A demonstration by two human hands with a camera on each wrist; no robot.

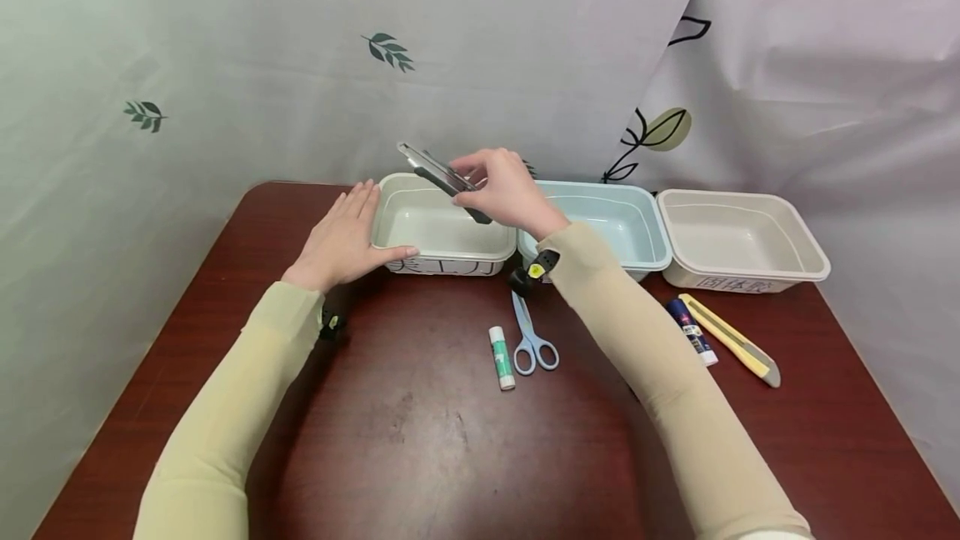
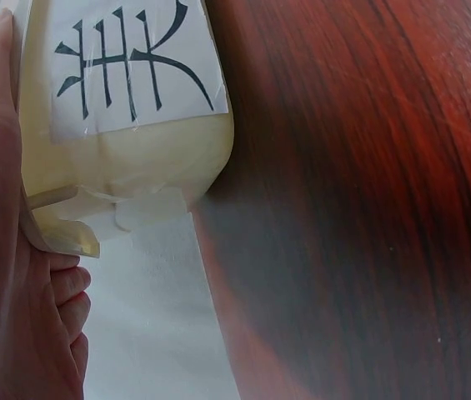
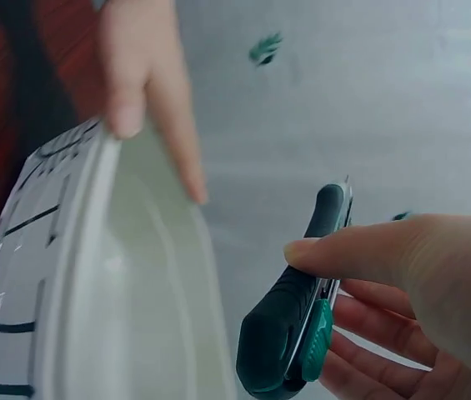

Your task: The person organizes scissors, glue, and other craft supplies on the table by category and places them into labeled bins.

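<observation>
My right hand [image 1: 506, 190] pinches a dark utility knife [image 1: 442, 176] between thumb and fingers, above the left white bin [image 1: 450, 256]. In the right wrist view the knife [image 3: 281, 321] shows a black grip and a green slider, with its far end tilted up. Straight fingers of my left hand [image 1: 339, 238] lie along the left end of that bin, and the thumb reaches over its front rim. A paper label with black writing covers the front of the bin [image 2: 127, 167] in the left wrist view.
A light blue bin [image 1: 618, 227] and a beige bin [image 1: 727, 244] continue the row rightward. Blue-handled scissors [image 1: 522, 319] and a green-white glue stick [image 1: 502, 358] lie in front. Farther right are a dark blue glue stick [image 1: 688, 327] and a yellow utility knife [image 1: 726, 335].
</observation>
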